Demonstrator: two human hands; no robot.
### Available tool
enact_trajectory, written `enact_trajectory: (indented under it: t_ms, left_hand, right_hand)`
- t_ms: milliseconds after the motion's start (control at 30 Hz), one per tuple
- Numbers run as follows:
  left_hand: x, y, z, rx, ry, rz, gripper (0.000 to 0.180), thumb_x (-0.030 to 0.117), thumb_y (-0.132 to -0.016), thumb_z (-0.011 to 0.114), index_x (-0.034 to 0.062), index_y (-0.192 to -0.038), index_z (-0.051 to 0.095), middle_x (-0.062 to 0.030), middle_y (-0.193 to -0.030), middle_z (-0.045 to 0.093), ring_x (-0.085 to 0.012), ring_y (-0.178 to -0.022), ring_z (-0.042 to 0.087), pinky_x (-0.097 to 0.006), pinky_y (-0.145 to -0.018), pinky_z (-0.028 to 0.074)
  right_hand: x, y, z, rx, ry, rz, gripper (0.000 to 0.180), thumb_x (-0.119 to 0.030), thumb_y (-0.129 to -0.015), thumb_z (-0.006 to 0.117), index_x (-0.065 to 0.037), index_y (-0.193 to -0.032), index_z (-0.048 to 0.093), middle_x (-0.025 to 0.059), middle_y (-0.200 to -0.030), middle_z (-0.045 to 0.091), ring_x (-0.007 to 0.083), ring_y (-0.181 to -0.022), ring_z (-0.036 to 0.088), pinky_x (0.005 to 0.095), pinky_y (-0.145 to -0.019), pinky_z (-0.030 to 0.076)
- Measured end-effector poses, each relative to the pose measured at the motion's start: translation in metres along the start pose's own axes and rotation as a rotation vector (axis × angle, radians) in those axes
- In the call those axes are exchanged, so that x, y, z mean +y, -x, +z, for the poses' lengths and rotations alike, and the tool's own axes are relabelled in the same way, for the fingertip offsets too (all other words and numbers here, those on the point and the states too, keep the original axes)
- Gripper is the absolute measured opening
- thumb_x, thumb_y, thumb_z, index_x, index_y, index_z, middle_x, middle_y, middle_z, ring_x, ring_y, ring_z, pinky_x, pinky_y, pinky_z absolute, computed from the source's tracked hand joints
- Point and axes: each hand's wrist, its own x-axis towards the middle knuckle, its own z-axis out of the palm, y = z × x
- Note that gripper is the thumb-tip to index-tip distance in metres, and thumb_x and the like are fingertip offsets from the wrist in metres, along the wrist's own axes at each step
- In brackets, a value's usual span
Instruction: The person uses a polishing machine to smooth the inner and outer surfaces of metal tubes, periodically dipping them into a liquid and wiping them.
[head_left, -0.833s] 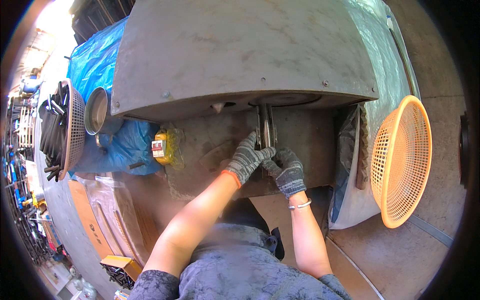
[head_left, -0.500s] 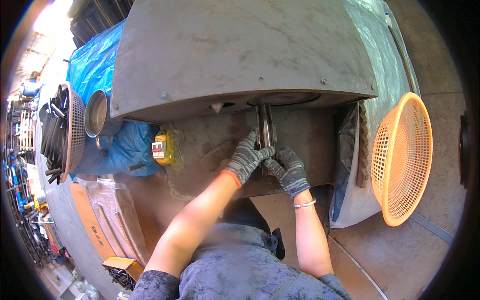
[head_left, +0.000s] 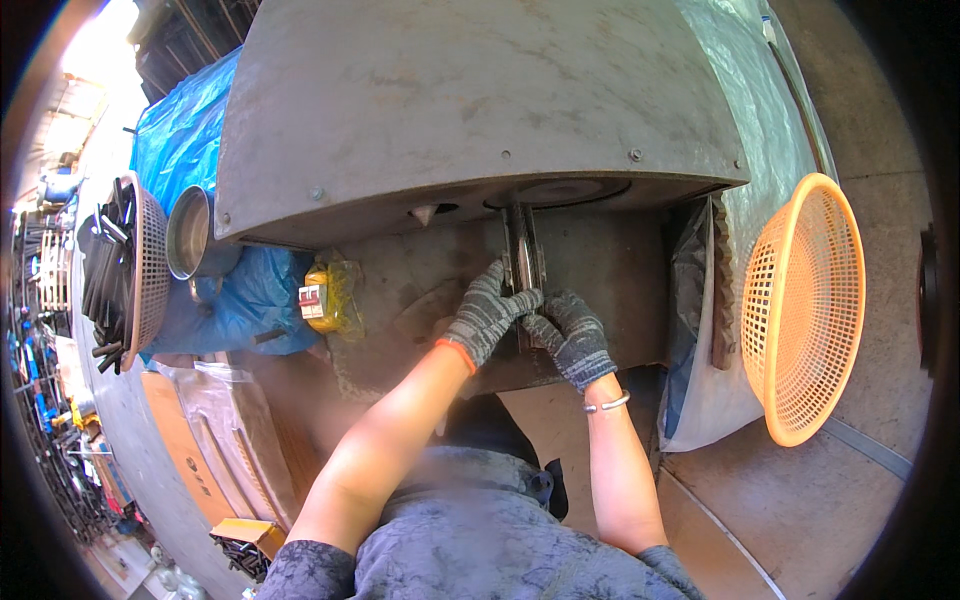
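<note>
1. The left hand (head_left: 482, 322), in a grey knitted glove with an orange cuff, had its fingers closed narrowly around the near end of a shiny metal piece (head_left: 521, 250), long and straight-sided.
2. The right hand (head_left: 575, 335), in a similar glove, had its fingers bent in just beside that end; whether they gripped it could not be told.
3. The metal piece ran away from the fingers toward a dark round disc (head_left: 575, 190); the gloves covered its near end.
4. Above and beyond the fingers, a broad grey metal housing (head_left: 480, 90), smudged and bolted along its curved edge, hid part of the disc.
5. Left of the fingers sat a yellow switch box (head_left: 318, 302) in crinkled clear plastic.
6. Well right of them, a peach plastic basket (head_left: 768, 310) stood tilted, its open mesh interior showing.
7. Farther left were a round metal pot (head_left: 190, 235) by glossy blue sheeting (head_left: 195, 120), and a pale mesh basket (head_left: 152, 270) heaped with dark tubes (head_left: 108, 265).
8. Low and far left of the fingers, a cardboard box (head_left: 262, 535) held small dark pieces (head_left: 238, 556).
</note>
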Motion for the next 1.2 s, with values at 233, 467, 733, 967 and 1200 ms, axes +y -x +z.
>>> enact_trajectory:
  t_ms: [233,467,733,967,1200]
  left_hand:
    - [-0.005,-0.002,0.000,-0.008,0.058,-0.016,0.057,0.013,-0.082,0.072,-0.0005,-0.131,0.048,-0.0126,-0.121,0.059,-0.0191,-0.107,0.056,-0.030,-0.094,0.046]
    - [-0.003,-0.001,-0.001,-0.015,0.086,-0.021,0.057,0.013,-0.082,0.071,0.0001,-0.132,0.047,-0.0124,-0.121,0.059,-0.0193,-0.108,0.055,-0.030,-0.095,0.045]
    - [0.006,0.002,-0.002,-0.019,0.015,-0.078,0.070,0.021,-0.080,0.074,-0.0017,-0.137,0.042,-0.0173,-0.132,0.052,-0.0247,-0.123,0.048,-0.033,-0.105,0.038]
    - [0.006,0.002,-0.002,-0.012,-0.023,-0.069,0.066,0.018,-0.081,0.073,-0.0025,-0.136,0.043,-0.0165,-0.129,0.054,-0.0230,-0.117,0.051,-0.033,-0.100,0.042]
    - [0.004,0.000,-0.002,-0.068,0.112,-0.063,0.061,0.015,-0.084,0.070,-0.0011,-0.135,0.043,-0.0153,-0.126,0.056,-0.0213,-0.113,0.054,-0.031,-0.095,0.045]
  right_hand:
    - [0.007,0.002,0.006,0.034,0.102,-0.050,0.023,-0.019,-0.079,0.075,-0.001,-0.087,0.065,0.0114,-0.080,0.064,0.0241,-0.073,0.061,0.0340,-0.067,0.049]
    - [0.004,0.002,0.008,0.005,-0.004,0.106,0.038,-0.035,-0.073,0.077,0.000,-0.086,0.069,0.0205,-0.085,0.064,0.0359,-0.081,0.061,0.0431,-0.073,0.050]
    - [0.009,0.002,0.011,0.019,-0.044,0.191,0.042,-0.037,-0.069,0.081,0.000,-0.083,0.068,0.0181,-0.081,0.064,0.0339,-0.073,0.061,0.0422,-0.067,0.050]
    - [-0.010,-0.005,0.000,-0.051,0.115,0.213,0.045,-0.038,-0.066,0.083,0.000,-0.085,0.067,0.0179,-0.077,0.063,0.0331,-0.073,0.062,0.0413,-0.066,0.050]
    - [-0.028,-0.009,-0.003,-0.032,0.213,0.275,0.057,-0.039,-0.060,0.085,-0.004,-0.099,0.066,0.0180,-0.090,0.064,0.0342,-0.085,0.062,0.0436,-0.076,0.049]
